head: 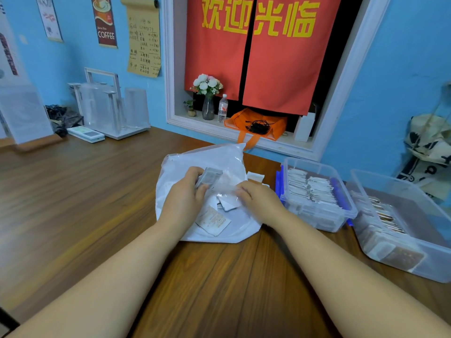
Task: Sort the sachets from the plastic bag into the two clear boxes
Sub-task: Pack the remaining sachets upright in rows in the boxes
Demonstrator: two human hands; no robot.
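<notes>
White and crinkled, the plastic bag (210,157) lies open on the wooden counter (97,191). Over its left half our left hand (181,198) grips a small stack of sachets (209,178), gathered, we judge, to carry together. Over its right half our right hand (258,201) pinches the film, likely to keep the mouth open above the loose sachets (214,220) inside. Right of the bag stand the nearer clear box (327,222), then the farther clear box (436,262), both part filled; nothing blocks the way.

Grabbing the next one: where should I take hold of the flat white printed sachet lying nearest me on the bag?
Probably pinch the flat white printed sachet by its free near-right edge, coming from your side: it lies flat and skewed on the white plastic bag, with other sachets crowding its far end.
</notes>
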